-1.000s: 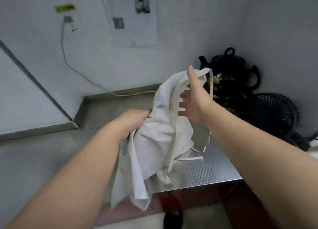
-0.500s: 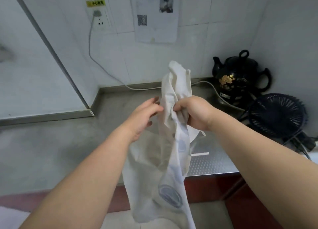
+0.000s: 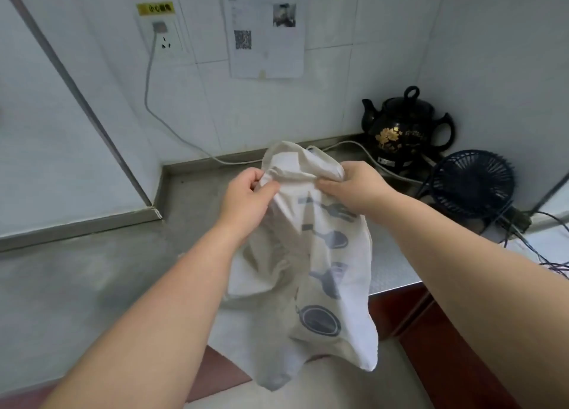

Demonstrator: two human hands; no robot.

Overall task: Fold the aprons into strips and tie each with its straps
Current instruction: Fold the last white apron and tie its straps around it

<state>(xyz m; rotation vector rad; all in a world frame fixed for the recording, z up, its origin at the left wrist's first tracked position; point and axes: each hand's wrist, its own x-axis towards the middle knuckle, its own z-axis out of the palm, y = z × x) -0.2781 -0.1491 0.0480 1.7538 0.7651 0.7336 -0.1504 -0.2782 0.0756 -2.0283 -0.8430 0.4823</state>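
A cream apron [image 3: 320, 273] printed with grey kitchen utensils hangs in the air in front of me, above the front edge of the steel counter [image 3: 92, 279]. My left hand [image 3: 246, 199] pinches its top edge on the left. My right hand [image 3: 354, 187] grips the top edge on the right. The cloth is bunched between the two hands and droops below the counter edge. Its straps are hidden in the folds.
A black teapot-style kettle [image 3: 403, 128] stands in the back right corner. A dark round fan [image 3: 471, 184] lies beside it with cables [image 3: 529, 242] trailing right. A white cord [image 3: 172, 131] runs from the wall socket along the counter's back. Dark red cabinet fronts sit below.
Both hands have moved apart along the apron's top edge and spread it. The printed side now faces me, and the cloth hangs lower. The view has tilted and shifted slightly.
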